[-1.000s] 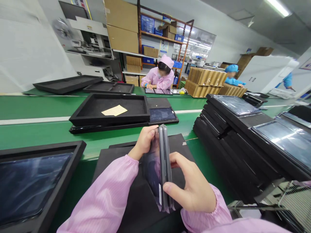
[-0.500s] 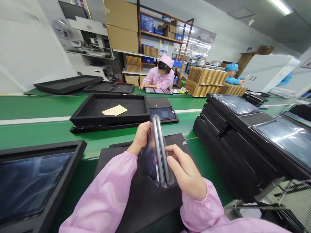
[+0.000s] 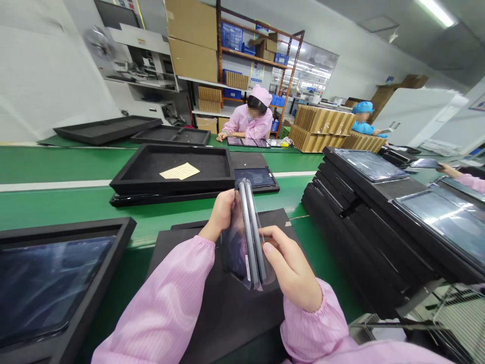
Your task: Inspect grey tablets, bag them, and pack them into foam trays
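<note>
Over the black board on the green desk, the left hand holds two thin tablets up on edge. The right hand makes a narrow grip by them; I cannot tell if it pinches. Moving them seems to need steady hands. The left tray has a raised rim; black stacks limit room on the right.

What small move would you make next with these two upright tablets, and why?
I'd probably close the right hand around the near end of the two wrapped tablets: the left hand grips their far end, they stand on edge over the black board, and the right fingers appear only at one side.
</note>
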{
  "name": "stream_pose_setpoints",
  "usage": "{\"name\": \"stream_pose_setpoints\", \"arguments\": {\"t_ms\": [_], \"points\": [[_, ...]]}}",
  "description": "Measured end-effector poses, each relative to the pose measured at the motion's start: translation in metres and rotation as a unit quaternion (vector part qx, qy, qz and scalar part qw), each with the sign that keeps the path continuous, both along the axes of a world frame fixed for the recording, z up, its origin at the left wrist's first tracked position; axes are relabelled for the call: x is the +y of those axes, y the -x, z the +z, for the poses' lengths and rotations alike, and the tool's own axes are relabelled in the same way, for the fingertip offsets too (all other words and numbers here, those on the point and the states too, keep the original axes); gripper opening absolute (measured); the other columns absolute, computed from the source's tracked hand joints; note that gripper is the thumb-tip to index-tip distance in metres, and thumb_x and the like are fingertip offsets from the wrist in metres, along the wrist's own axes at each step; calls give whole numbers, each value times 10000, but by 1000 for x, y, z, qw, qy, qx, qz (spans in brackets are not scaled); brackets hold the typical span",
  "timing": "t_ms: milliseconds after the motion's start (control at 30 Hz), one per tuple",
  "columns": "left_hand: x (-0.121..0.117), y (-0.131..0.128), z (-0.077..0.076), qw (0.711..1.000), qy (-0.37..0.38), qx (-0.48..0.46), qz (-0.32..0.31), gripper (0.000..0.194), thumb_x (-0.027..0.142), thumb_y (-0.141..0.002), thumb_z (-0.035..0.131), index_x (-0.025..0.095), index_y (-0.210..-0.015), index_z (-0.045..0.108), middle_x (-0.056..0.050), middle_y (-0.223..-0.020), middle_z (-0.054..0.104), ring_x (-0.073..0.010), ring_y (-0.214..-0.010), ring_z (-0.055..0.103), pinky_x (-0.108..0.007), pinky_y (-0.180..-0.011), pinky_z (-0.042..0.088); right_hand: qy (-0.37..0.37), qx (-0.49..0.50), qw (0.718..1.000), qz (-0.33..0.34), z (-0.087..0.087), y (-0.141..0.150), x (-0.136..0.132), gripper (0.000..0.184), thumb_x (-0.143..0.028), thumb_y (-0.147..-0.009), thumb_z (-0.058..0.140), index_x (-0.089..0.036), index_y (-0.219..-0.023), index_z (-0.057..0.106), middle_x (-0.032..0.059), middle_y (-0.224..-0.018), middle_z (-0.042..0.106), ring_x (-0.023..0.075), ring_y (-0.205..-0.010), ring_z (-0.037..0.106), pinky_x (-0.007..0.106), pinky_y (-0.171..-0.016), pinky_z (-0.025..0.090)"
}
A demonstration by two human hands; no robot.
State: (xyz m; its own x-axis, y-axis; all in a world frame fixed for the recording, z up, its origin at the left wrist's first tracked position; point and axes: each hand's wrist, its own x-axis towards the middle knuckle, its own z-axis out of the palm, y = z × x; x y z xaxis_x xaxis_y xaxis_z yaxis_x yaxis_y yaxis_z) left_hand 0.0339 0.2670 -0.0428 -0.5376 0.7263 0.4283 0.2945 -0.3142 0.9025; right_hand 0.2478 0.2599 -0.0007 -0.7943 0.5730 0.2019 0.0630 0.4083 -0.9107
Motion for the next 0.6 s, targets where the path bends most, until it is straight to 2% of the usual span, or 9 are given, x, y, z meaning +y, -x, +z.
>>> {"name": "stream_pose_setpoints", "arguments": {"t_ms": [100, 300, 500, 600], "points": [[-1, -2, 3, 1000, -5, 24, 3, 670, 878, -722, 368, 243, -510, 374, 8, -482, 416, -137, -485, 339, -320, -490, 314, 2, 2, 1000, -4, 2, -1, 0, 275, -318, -938, 430, -163, -1078, 608, 79, -866, 720, 225, -790, 686, 322, -687, 493], [-2, -6, 7, 998, -16, 62, -3, 689, 891, -744, 334, 250, -492, 320, 39, -452, 302, -126, -474, 261, -312, -481, 305, 13, 4, 1000, -5, 2, -3, 4, 265, -336, -913, 453, -162, -1052, 597, 61, -795, 706, 220, -732, 681, 319, -666, 493], [-2, -11, 9, 997, -7, 80, -7, 739, 962, -686, 294, 249, -489, 317, 31, -456, 343, -124, -473, 260, -315, -492, 294, 3, 27, 1000, -11, 4, -4, 4, 172, -297, -885, 503, -189, -979, 599, 42, -824, 717, 176, -692, 662, 298, -690, 531], [-2, -13, 10, 996, -2, 86, -14, 754, 967, -688, 286, 240, -500, 359, 25, -470, 379, -132, -478, 295, -321, -513, 305, -4, 48, 999, -15, 5, -4, 3, 133, -249, -856, 536, -202, -963, 597, 40, -867, 735, 185, -763, 708, 293, -726, 562]]}}
